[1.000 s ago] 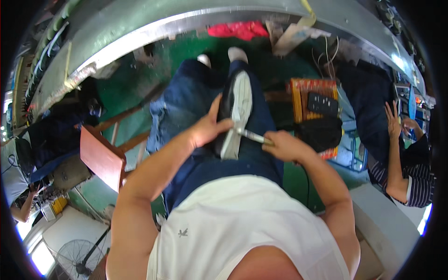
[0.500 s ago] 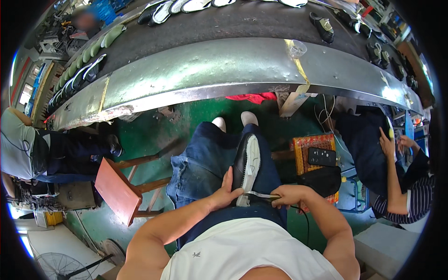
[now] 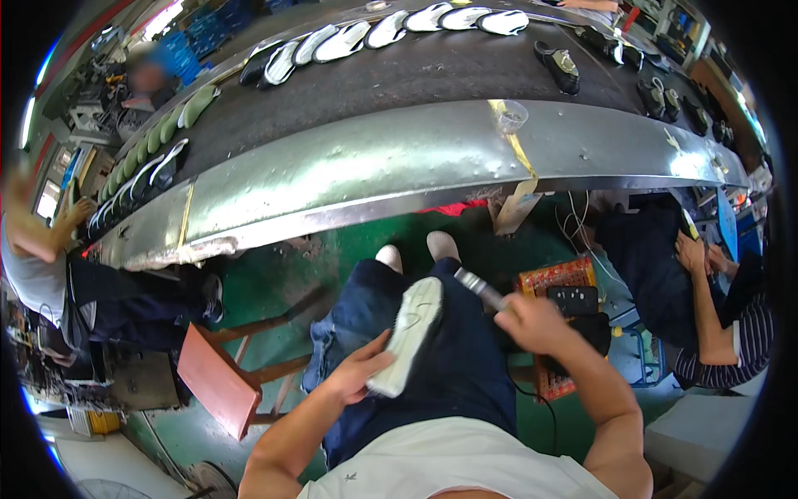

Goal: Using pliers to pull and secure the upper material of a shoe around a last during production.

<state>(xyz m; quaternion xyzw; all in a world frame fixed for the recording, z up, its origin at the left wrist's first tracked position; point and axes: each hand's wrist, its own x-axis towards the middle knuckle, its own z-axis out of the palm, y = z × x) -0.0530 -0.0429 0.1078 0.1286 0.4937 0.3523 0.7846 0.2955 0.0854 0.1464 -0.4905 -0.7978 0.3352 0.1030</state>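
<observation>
A shoe (image 3: 409, 337) lies over my lap, turned so its pale, whitish underside faces up, with a curved mark across the middle. At its near end my left hand (image 3: 366, 368) is closed round it, thumb on the underside. To the right of the shoe and apart from it, my right hand (image 3: 536, 320) is clenched on a silvery hammer-like tool (image 3: 480, 287). The tool's blocky end points away from me to the far left. Motion blurs the right hand and the tool, so its exact kind is unclear.
Ahead runs a dark bench with a curved metal edge (image 3: 349, 170), carrying rows of shoes (image 3: 341, 41) and a clear cup (image 3: 509, 116). A reddish stool (image 3: 214, 378) stands left; a woven seat (image 3: 553, 279) with a phone (image 3: 573, 299) is right. People work on both sides.
The shoe has tilted, its near end swinging left, and shows more of its underside. My right hand has moved up and right, away from the shoe. The curved metal tip at the heel is gone.
</observation>
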